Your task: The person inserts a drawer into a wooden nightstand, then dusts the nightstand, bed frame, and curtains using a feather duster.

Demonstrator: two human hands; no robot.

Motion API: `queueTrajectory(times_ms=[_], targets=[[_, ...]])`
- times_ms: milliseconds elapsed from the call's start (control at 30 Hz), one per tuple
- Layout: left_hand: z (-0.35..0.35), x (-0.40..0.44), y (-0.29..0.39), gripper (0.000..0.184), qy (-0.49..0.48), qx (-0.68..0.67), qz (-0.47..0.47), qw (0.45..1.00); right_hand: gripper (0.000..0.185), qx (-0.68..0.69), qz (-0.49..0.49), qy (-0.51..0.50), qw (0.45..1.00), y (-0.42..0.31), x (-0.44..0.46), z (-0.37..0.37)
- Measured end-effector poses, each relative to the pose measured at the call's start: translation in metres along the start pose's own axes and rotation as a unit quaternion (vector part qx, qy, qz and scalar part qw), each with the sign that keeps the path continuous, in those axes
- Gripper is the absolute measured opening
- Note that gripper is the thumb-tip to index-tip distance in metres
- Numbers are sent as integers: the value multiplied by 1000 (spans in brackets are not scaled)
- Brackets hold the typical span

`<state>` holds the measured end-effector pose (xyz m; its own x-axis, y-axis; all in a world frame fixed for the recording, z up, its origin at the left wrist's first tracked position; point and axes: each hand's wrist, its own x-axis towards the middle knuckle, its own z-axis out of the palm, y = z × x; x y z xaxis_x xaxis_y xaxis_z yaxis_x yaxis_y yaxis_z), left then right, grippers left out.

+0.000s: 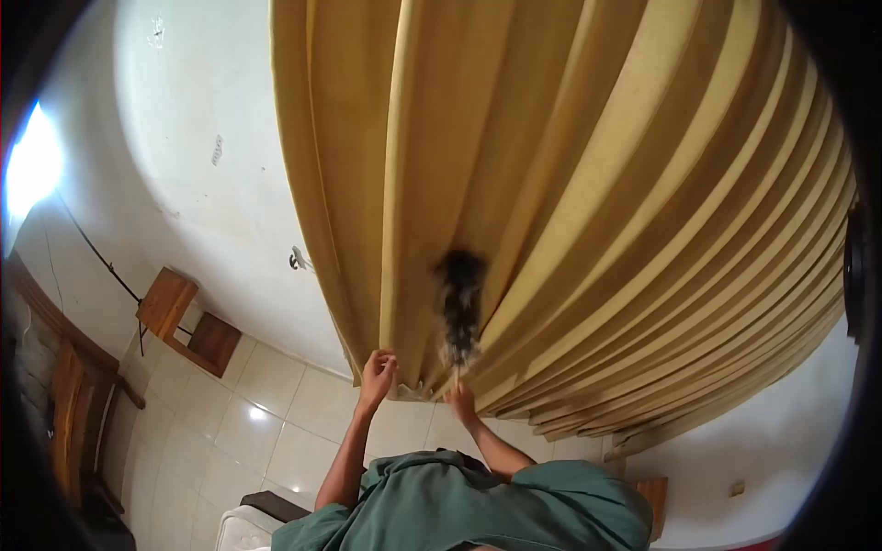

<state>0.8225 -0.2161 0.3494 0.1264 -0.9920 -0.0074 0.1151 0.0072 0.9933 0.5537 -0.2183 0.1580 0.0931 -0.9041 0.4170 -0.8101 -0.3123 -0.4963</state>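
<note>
A long mustard-yellow curtain (524, 119) hangs in deep vertical folds in front of me. My right hand (460, 399) is wrapped round the light-coloured handle of a dark feather duster (461, 298). The duster points upward against the curtain folds, its dark head smeared by motion. My left hand (378, 375) is at a fold near the curtain's left edge, left of the duster, its fingers closed on the cloth. The fingertips are small in view and partly hidden.
A white wall (211, 110) with a hook (299, 260) lies left of the curtain. A small wooden shelf (168, 303) stands at its foot, near wooden furniture (69, 413). Below are glossy floor tiles (303, 441) and a pale cushioned edge (246, 528). A bright light (35, 161) shines at far left.
</note>
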Motion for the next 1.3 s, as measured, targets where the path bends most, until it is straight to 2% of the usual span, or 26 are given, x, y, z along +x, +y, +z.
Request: queueTrajectory(times_ms=[33, 67, 100, 200, 233, 267, 300, 333, 367, 400, 500, 600, 667, 700, 733, 767, 800, 833, 867, 967, 1033, 1067, 1133, 1167, 1200, 1300], targets=[[-6, -4, 0, 26, 4, 6, -11, 1000, 26, 268, 299, -155, 902, 7, -45, -15], [-12, -10, 5, 26, 10, 13, -18, 1000, 26, 223, 324, -226, 891, 7, -70, -40], [-15, -13, 10, 27, 13, 17, -28, 999, 26, 320, 341, -218, 856, 15, -87, -52], [-6, -3, 1, 29, -66, 19, -53, 996, 24, 326, 205, -237, 892, 45, -53, -66], [1, 0, -4, 30, -96, 13, -57, 994, 17, 220, 111, -225, 943, 29, -17, -89], [12, 4, 1, 30, -127, 30, -56, 990, 13, 328, 161, -155, 918, 11, 20, -96], [26, 9, 7, 29, -125, 18, -61, 990, 17, 232, 137, -150, 951, -19, 64, -126], [42, 12, 13, 29, -122, 7, -67, 990, 24, 194, 62, -81, 976, -23, 96, -128], [57, 14, 17, 28, -118, -5, -75, 990, 29, 374, 64, -58, 923, -70, 130, -164], [69, 18, 17, 28, -125, -7, -62, 990, 23, 347, 118, -49, 929, -107, 154, -197], [89, 25, 13, 27, -133, -1, -27, 991, 27, 414, 103, 20, 904, -138, 179, -212], [95, 26, 22, 26, -126, 25, -1, 992, 25, 329, 125, 33, 935, -98, 141, -160], [89, 26, 31, 27, -106, 37, 5, 994, 21, 118, 102, -14, 988, -28, 72, -93], [84, 26, 33, 27, -97, 43, 7, 994, 17, 232, 279, -128, 923, -39, 43, -99], [78, 27, 29, 28, -89, 50, 10, 995, 12, 289, 384, -191, 856, 4, -15, -60], [75, 24, 34, 27, -85, 31, -6, 996, 13, 402, 413, -206, 791, 21, -65, -48], [73, 19, 43, 26, -79, 12, -19, 997, 14, 376, 456, -298, 750, 27, -96, -62], [69, 18, 49, 26, -71, -7, -32, 997, 16, 300, 453, -329, 773, 10, -109, -87], [63, 19, 50, 26, -72, -21, -24, 997, 20, 315, 451, -328, 768, 22, -132, -84], [56, 21, 47, 25, -68, -61, 6, 996, 20, 440, 234, -343, 797, 46, -128, -85], [61, 32, 46, 22, -50, -79, 38, 995, 13, 405, 269, -286, 826, 5, -66, -114], [65, 40, 44, 21, -32, -53, 51, 997, 16, 498, 191, -211, 819, -12, -31, -122], [78, 49, 64, 25, -33, -9, 51, 998, 15, 434, 224, -174, 855, -87, 57, -188], [84, 54, 72, 27, -34, 13, 50, 998, 16, 458, 168, -99, 868, -95, 79, -189], [92, 63, 72, 34, -13, 78, 76, 994, 17, 428, 107, -80, 894, -109, 106, -200], [113, 98, 54, 61, 41, 245, 126, 960, 20, 427, 125, -32, 895, -131, 139, -209]])
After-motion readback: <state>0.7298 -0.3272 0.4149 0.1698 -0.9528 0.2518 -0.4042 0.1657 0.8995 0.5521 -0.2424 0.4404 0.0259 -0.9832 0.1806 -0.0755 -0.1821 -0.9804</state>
